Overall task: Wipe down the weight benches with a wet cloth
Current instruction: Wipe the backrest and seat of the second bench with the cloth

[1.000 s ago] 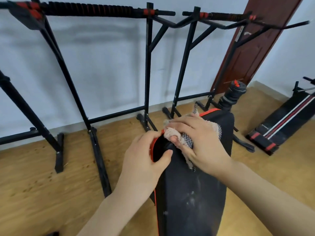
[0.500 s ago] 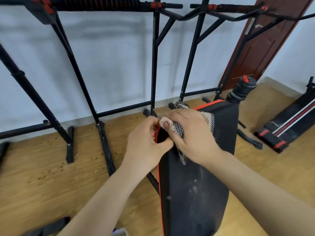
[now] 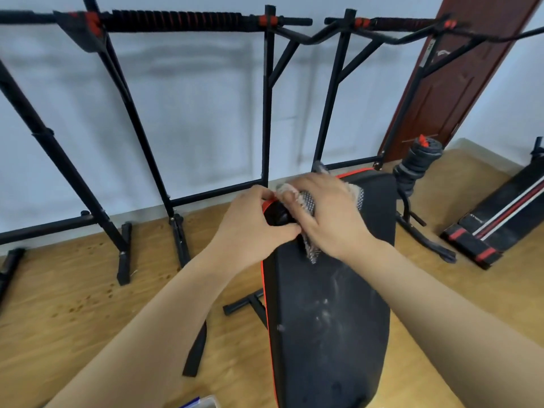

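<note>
A wooden floor (image 3: 73,304) carries black pull-up frames (image 3: 268,113) along the wall, standing close behind the weight bench (image 3: 329,319), whose dusty black padded surface with red piping runs up the middle. A brown door (image 3: 441,92) stands at the right, with a second bench (image 3: 500,219) lying below it and a ribbed black roller (image 3: 418,160) just beside the pad's far end. A black strap (image 3: 195,351) lies left of the bench. The left hand (image 3: 253,222) has its fingers clenched round the pad's red edge; the right hand (image 3: 329,213) has its fingers curled over the cloth (image 3: 307,201), pressing it onto the far end.
</note>
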